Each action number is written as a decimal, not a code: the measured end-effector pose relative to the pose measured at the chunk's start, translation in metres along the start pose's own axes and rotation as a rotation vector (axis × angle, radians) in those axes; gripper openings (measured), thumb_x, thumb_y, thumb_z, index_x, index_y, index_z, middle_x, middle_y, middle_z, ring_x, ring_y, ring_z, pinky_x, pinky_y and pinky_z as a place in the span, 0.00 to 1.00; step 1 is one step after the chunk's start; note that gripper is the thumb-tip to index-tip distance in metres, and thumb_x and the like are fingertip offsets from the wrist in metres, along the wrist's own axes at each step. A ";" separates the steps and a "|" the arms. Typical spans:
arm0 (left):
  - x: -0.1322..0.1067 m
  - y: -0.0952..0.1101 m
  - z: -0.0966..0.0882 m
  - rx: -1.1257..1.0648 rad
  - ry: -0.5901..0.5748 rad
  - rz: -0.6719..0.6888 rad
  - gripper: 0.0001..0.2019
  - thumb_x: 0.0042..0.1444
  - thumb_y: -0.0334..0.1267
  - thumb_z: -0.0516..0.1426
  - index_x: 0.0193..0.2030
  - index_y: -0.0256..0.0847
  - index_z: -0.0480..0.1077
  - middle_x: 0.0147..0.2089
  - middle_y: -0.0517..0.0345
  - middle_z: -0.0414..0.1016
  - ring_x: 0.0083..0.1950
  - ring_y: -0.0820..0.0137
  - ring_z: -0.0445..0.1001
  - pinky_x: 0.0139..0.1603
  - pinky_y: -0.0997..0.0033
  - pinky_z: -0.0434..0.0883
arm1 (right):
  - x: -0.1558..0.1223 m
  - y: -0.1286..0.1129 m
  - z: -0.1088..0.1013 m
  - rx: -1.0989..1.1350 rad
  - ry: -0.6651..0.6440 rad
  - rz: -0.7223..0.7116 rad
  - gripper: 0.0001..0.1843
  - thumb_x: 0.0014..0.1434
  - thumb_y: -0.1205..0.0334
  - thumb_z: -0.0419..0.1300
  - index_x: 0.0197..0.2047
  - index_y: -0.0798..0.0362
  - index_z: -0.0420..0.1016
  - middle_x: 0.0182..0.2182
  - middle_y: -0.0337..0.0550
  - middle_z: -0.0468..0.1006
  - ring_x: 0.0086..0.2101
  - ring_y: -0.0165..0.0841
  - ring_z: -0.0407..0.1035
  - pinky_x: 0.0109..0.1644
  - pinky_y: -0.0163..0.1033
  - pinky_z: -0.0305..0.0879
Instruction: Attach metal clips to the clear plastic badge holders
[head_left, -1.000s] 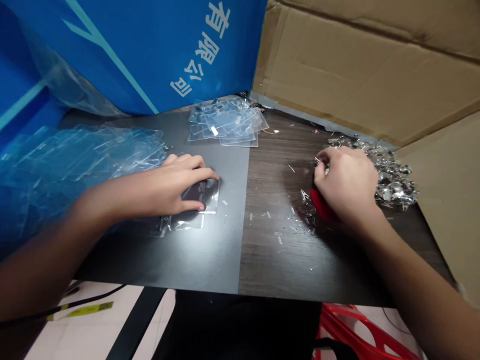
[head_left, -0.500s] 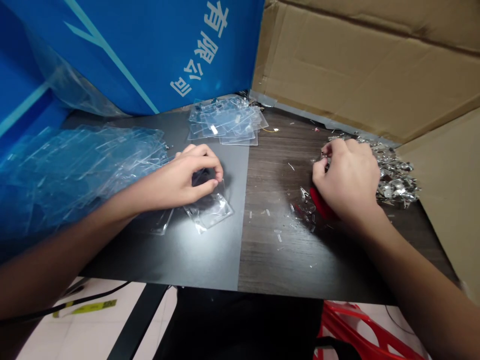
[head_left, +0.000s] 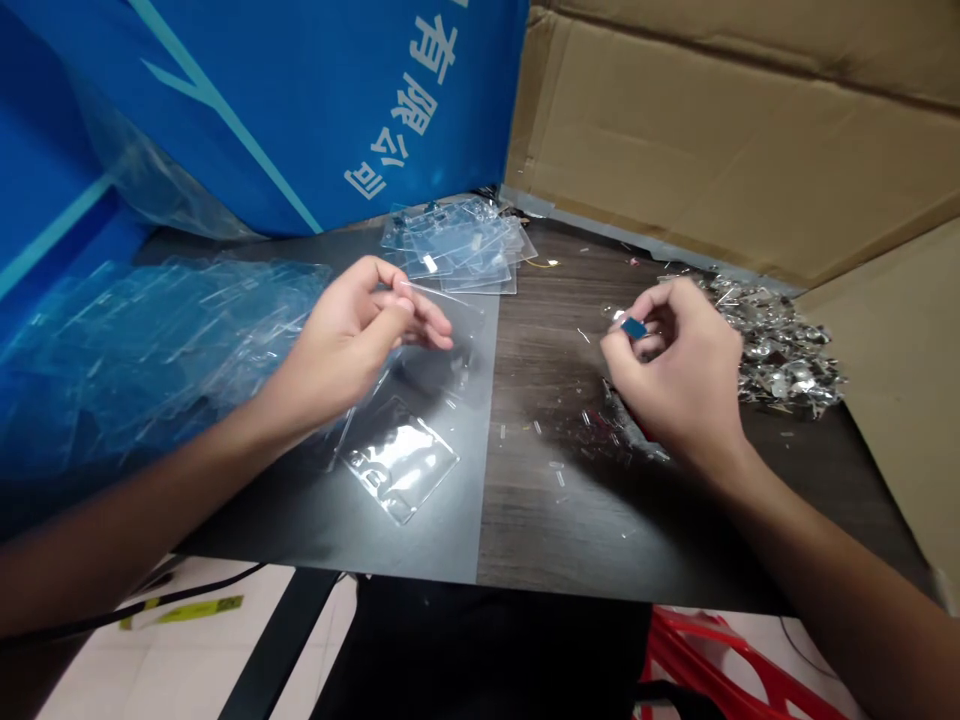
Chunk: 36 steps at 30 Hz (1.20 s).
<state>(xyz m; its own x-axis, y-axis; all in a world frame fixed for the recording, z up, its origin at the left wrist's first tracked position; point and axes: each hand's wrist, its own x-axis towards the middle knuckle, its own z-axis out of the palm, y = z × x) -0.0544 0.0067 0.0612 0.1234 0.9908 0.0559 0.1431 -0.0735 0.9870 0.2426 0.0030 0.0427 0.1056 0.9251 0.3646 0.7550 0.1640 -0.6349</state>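
Note:
My left hand (head_left: 375, 325) is closed, pinching the edge of a clear plastic card sleeve (head_left: 466, 345) raised over the table. Another clear sleeve (head_left: 401, 460) lies flat just below it. On the right, my right hand (head_left: 679, 360) pinches a small shiny clip (head_left: 634, 328) between thumb and fingers; its face looks blue, and the rest is partly hidden. Beside that hand is a heap of silver metal clips with clear straps (head_left: 787, 350). Under it, a red and metal object (head_left: 626, 415) is mostly covered by the hand.
A wide spread of clear sleeves (head_left: 172, 350) covers the table's left side. A smaller pile of sleeves (head_left: 457, 245) sits at the back. Thin clear scraps (head_left: 556, 470) dot the dark tabletop (head_left: 555, 540). Blue (head_left: 300, 110) and brown cardboard (head_left: 712, 130) walls stand behind.
My left hand has lifted a clear sleeve off the one lying below it. My right hand has come slightly left from the clip heap, turning so the clip in its fingers shows.

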 end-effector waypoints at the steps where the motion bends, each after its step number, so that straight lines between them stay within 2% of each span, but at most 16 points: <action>1: -0.001 -0.002 0.002 -0.024 -0.023 -0.016 0.12 0.65 0.38 0.63 0.41 0.47 0.60 0.40 0.57 0.84 0.42 0.63 0.84 0.51 0.55 0.80 | -0.003 -0.003 0.002 0.138 -0.057 0.029 0.08 0.60 0.64 0.63 0.37 0.45 0.67 0.34 0.44 0.80 0.33 0.38 0.75 0.40 0.46 0.73; 5: -0.006 -0.008 0.012 -0.111 -0.100 -0.103 0.14 0.56 0.31 0.64 0.38 0.46 0.61 0.35 0.59 0.80 0.37 0.67 0.80 0.43 0.62 0.77 | -0.016 -0.015 0.011 0.609 -0.393 0.156 0.12 0.59 0.59 0.69 0.34 0.46 0.67 0.31 0.40 0.79 0.28 0.34 0.72 0.33 0.41 0.70; 7: -0.009 -0.009 0.017 -0.161 -0.126 -0.168 0.14 0.54 0.30 0.65 0.36 0.45 0.61 0.34 0.60 0.80 0.37 0.68 0.81 0.42 0.64 0.77 | -0.024 -0.021 0.015 0.704 -0.526 0.174 0.14 0.59 0.56 0.72 0.34 0.47 0.69 0.28 0.37 0.76 0.26 0.30 0.68 0.31 0.39 0.66; 9: -0.012 -0.009 0.021 -0.211 -0.152 -0.195 0.14 0.54 0.29 0.64 0.34 0.44 0.61 0.34 0.60 0.80 0.38 0.68 0.81 0.42 0.66 0.77 | -0.032 -0.027 0.016 0.726 -0.593 0.156 0.14 0.62 0.54 0.72 0.34 0.48 0.71 0.26 0.35 0.73 0.25 0.29 0.65 0.30 0.37 0.62; 15: -0.019 -0.010 0.025 -0.241 -0.245 -0.152 0.13 0.61 0.32 0.63 0.35 0.44 0.61 0.42 0.53 0.87 0.46 0.63 0.86 0.49 0.62 0.80 | -0.043 -0.033 0.016 0.544 -0.535 0.051 0.08 0.68 0.57 0.68 0.39 0.49 0.76 0.30 0.37 0.77 0.30 0.31 0.68 0.35 0.38 0.64; 20: -0.024 -0.011 0.024 -0.248 -0.344 -0.082 0.12 0.65 0.36 0.68 0.43 0.44 0.67 0.50 0.47 0.89 0.51 0.61 0.87 0.53 0.60 0.81 | -0.042 -0.032 0.015 0.552 -0.523 0.018 0.09 0.69 0.57 0.67 0.36 0.49 0.77 0.30 0.37 0.78 0.29 0.31 0.69 0.34 0.38 0.64; 23: -0.026 -0.013 0.028 -0.250 -0.386 -0.079 0.16 0.62 0.34 0.72 0.48 0.43 0.69 0.48 0.50 0.88 0.50 0.64 0.87 0.53 0.64 0.80 | -0.044 -0.032 0.014 0.508 -0.512 -0.025 0.09 0.68 0.59 0.69 0.35 0.49 0.78 0.28 0.36 0.78 0.28 0.30 0.66 0.34 0.38 0.62; 27: -0.029 -0.021 0.033 -0.280 -0.208 -0.107 0.22 0.61 0.35 0.73 0.52 0.43 0.65 0.41 0.56 0.86 0.42 0.68 0.84 0.44 0.69 0.77 | -0.048 -0.033 0.014 0.507 -0.480 -0.136 0.09 0.70 0.60 0.68 0.36 0.51 0.80 0.28 0.36 0.76 0.28 0.29 0.66 0.35 0.37 0.62; 29: -0.030 -0.024 0.035 -0.318 -0.168 -0.110 0.26 0.60 0.34 0.72 0.56 0.44 0.63 0.41 0.58 0.83 0.41 0.70 0.82 0.43 0.71 0.76 | -0.049 -0.032 0.014 0.516 -0.472 -0.171 0.09 0.70 0.61 0.68 0.36 0.51 0.80 0.28 0.35 0.73 0.28 0.28 0.66 0.35 0.37 0.61; 33: -0.032 -0.022 0.038 -0.344 -0.267 -0.094 0.36 0.55 0.29 0.74 0.62 0.47 0.58 0.43 0.63 0.75 0.39 0.75 0.76 0.41 0.73 0.74 | -0.049 -0.031 0.015 0.541 -0.495 -0.186 0.09 0.70 0.62 0.69 0.36 0.52 0.81 0.29 0.37 0.77 0.29 0.29 0.67 0.34 0.37 0.61; 36: -0.033 -0.018 0.039 -0.334 -0.289 -0.094 0.38 0.54 0.28 0.74 0.62 0.49 0.56 0.43 0.66 0.70 0.35 0.78 0.70 0.38 0.74 0.72 | -0.048 -0.030 0.015 0.595 -0.549 -0.188 0.08 0.70 0.61 0.70 0.37 0.52 0.83 0.31 0.39 0.80 0.29 0.29 0.68 0.33 0.36 0.61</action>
<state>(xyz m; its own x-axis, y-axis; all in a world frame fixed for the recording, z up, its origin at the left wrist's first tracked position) -0.0226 -0.0296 0.0352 0.4006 0.9156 -0.0338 -0.1520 0.1028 0.9830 0.2051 -0.0412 0.0334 -0.4353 0.8745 0.2140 0.2443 0.3435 -0.9068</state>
